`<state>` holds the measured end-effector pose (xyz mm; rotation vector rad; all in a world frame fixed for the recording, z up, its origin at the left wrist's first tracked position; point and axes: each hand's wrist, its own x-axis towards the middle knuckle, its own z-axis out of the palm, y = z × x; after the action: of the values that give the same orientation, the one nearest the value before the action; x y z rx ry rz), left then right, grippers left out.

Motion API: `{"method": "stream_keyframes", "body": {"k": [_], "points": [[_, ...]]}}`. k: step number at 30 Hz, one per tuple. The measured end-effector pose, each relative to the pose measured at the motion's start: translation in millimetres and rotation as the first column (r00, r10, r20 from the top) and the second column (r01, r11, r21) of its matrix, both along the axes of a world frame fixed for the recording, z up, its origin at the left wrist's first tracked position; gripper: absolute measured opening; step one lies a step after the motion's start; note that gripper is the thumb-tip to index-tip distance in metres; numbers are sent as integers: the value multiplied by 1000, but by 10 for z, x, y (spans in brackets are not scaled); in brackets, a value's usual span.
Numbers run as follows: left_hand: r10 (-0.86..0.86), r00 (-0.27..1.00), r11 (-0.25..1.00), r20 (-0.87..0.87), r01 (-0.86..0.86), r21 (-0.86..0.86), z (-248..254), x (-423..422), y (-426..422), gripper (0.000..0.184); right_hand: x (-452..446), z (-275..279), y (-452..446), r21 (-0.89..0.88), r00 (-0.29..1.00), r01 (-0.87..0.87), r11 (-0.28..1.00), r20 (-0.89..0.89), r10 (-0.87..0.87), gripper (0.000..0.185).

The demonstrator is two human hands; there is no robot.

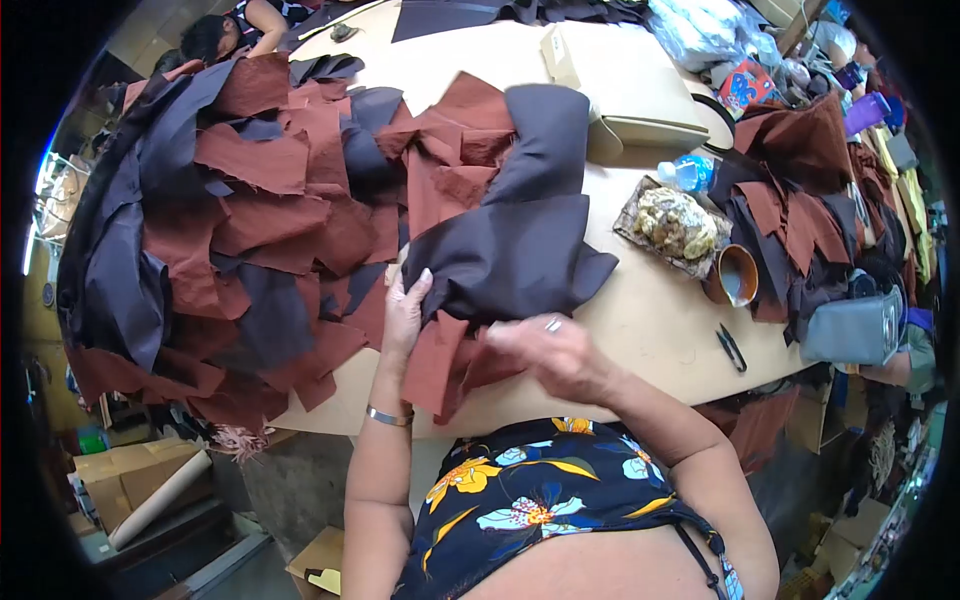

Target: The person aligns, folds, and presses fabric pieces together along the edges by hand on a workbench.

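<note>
The table (650,345) is the largest thing I have in my head view, pale and curving round in front of the wearer. A pile (260,225) of rust and dark scraps covers its left side. Right of that, in front of the wearer's body, lies the dark cloth (510,255), creased and spread over part of some rust pieces, with a rust strip (430,370) below it reaching the near edge.

Beyond, the box (640,85) sits near the far side. I see the left hand (405,310) at the dark cloth's left edge, pinching it: the thumb lies along the cloth with only a narrow gap beside it, and I can't make out all the fingers. The right hand (560,360) is over the near side of the cloth, close to the rust strip, its fingers curled in and blurred by motion; I can't tell whether they grip anything.

To the right stand a lumpy bundle (672,222) on a wrapper, a cup (735,275) just beside it, and a bottle (688,173) behind. The snips (731,348) lie nearer me, well apart from both hands. Smallest is the ring (553,325) on the right hand.
</note>
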<state>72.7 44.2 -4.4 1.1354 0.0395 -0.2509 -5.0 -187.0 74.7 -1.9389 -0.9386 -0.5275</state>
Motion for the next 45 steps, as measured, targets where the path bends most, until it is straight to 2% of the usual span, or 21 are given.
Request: {"method": "stream_keyframes", "body": {"k": [1, 2, 4, 5, 8, 10, 11, 14, 17, 21, 23, 28, 31, 34, 35, 38, 39, 40, 41, 43, 45], "points": [[52, 998, 999, 45, -52, 8, 79, -20, -26, 35, 0, -46, -115, -10, 992, 114, 993, -48, -114, 60], [-15, 999, 996, 40, 11, 94, 114, -41, 2, 32, -7, -71, -221, -25, 970, 225, 974, -92, -226, 63], [-144, 989, 955, 18, 134, 264, 317, -106, 57, 27, -35, -8, -334, 115, 868, 382, 917, -387, -313, 66], [-169, 974, 959, -151, 198, 201, 530, -216, 62, 23, -27, -16, -394, 99, 856, 410, 907, -386, -345, 67], [-420, 891, 700, -170, 438, 564, 734, -295, 290, 22, 99, 14, -434, 83, 856, 439, 895, -342, -388, 66], [-490, 857, 614, -159, 469, 634, 774, -380, 447, 24, 254, 35, -460, 68, 872, 430, 900, -287, -395, 65], [-520, 836, 566, -173, 490, 663, 858, -434, 505, 25, 344, 59, -455, 85, 853, 437, 895, -356, -382, 63], [-552, 806, 391, -215, 477, 787, 981, -569, 662, 29, 729, -13, -461, -77, 844, 442, 894, -302, -444, 61], [-545, 815, 287, -197, 402, 869, 971, -660, 806, 33, 1144, -349, -436, -387, 754, 473, 792, -288, -591, 65], [-548, 813, 308, -196, 415, 856, 1003, -728, 833, 38, 1475, -585, -258, -567, 614, 480, 669, -328, -718, 71], [-554, 796, 321, -243, 474, 820, 1029, -749, 791, 41, 1604, -623, -133, -565, 638, 474, 675, -308, -706, 71], [-622, 684, 129, -381, 569, 812, 974, -811, 630, 43, 1958, -684, 50, -638, 654, 443, 630, -250, -714, 73], [-645, 628, 126, -434, 648, 751, 861, -888, 582, 42, 1948, -571, 140, -742, 758, 325, 586, -165, -631, 76], [-667, 591, 54, -454, 647, 761, 794, -974, 554, 42, 1967, -596, 210, -706, 752, 236, 667, -302, -586, 79], [-665, 594, 56, -453, 645, 762, 778, -996, 572, 42, 2026, -759, 216, -655, 797, 342, 674, -178, -578, 78], [-675, 610, 42, -416, 594, 803, 788, -1001, 636, 41, 2047, -603, 215, -770, 782, 136, 623, -303, -545, 76], [-681, 621, 30, -388, 552, 833, 848, -1009, 692, 41, 2054, -811, 110, -640, 834, 253, 726, -236, -498, 75], [-688, 631, 18, -359, 509, 861, 967, -1001, 718, 41, 2004, -738, -1, -656, 814, 296, 694, -207, -543, 75], [-648, 621, -79, -440, 520, 850, 1149, -968, 754, 38, 1946, -651, -132, -672, 791, 339, 659, -176, -586, 75], [-651, 678, -107, -342, 364, 925, 1450, -924, 882, 36, 1761, -408, -395, -712, 739, 362, 602, -175, -650, 73], [-619, 724, -302, -306, 140, 943, 1677, -840, 973, 28, 1597, -219, -621, -752, 679, 332, 570, -229, -698, 70]]}}
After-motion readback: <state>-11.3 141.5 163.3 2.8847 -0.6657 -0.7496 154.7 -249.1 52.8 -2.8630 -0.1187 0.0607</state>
